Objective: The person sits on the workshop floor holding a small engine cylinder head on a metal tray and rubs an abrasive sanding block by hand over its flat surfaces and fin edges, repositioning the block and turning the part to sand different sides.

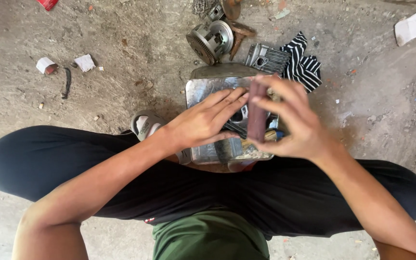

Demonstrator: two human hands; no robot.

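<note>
The right hand (297, 127) has its grip closed around a dark reddish strip (256, 115), holding it upright over a metal tray (203, 89) on the floor (121, 58). The left hand (203, 123) lies flat, fingers (229, 101) straight and touching the strip, gripping nothing. A gear (210, 39) and a striped cloth (303, 62) lie just behind the tray

Both forearms reaching forward, left hand (203, 123) flat with fingers extended, right hand (292, 125) apparently in a pinching grip, blurred
</note>
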